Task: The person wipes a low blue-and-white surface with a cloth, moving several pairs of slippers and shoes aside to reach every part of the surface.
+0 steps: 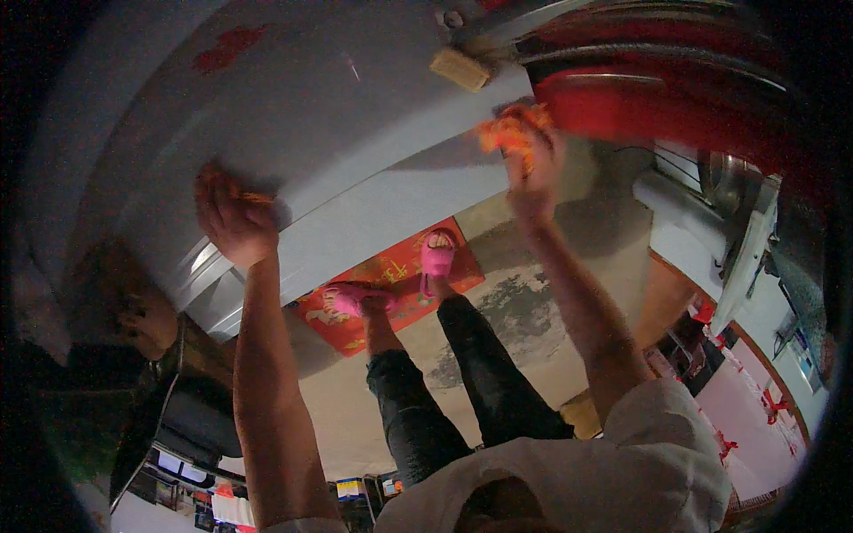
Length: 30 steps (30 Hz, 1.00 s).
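A dim grey countertop [320,113] spans the upper left. On it, near the front edge, rests my left hand [236,216], its fingers curled round an orange item [256,196] that is mostly hidden. My right hand [536,156], somewhat blurred, holds a crumpled orange cloth [513,133] by the counter's right end. A tan, block-shaped item [460,69] lies on the counter just beyond that cloth. Farther left on the same surface is a red patch [230,48].
Red glossy panels [600,106] curve across the upper right. Below them, a grey cylinder [676,196] juts out beside a pale upright frame [746,256]. My feet, in pink slippers [438,256], stand on a red patterned mat [400,273]. White cabinet fronts [393,190] drop below the counter edge.
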Each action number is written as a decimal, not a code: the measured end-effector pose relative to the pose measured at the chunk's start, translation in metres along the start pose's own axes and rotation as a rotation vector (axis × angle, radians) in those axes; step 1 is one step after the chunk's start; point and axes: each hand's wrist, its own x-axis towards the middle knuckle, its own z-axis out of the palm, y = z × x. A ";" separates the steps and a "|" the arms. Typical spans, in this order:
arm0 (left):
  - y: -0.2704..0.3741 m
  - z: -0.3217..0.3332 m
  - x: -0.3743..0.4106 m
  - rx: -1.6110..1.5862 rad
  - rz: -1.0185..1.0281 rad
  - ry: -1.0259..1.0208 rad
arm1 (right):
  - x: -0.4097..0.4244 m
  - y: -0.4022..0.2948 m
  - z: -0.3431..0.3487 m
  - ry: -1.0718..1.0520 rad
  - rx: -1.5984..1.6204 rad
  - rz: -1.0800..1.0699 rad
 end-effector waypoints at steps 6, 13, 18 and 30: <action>0.006 0.001 0.009 0.186 0.147 0.048 | 0.073 0.067 0.023 0.020 -0.108 0.051; 0.009 0.001 0.011 0.159 0.163 0.074 | 0.047 0.042 0.053 0.064 -0.500 0.055; 0.011 0.001 0.015 0.129 0.198 0.070 | 0.019 0.018 0.073 0.115 -0.566 0.072; 0.006 0.002 0.007 0.132 0.169 0.080 | -0.041 -0.111 0.048 -0.228 0.167 0.052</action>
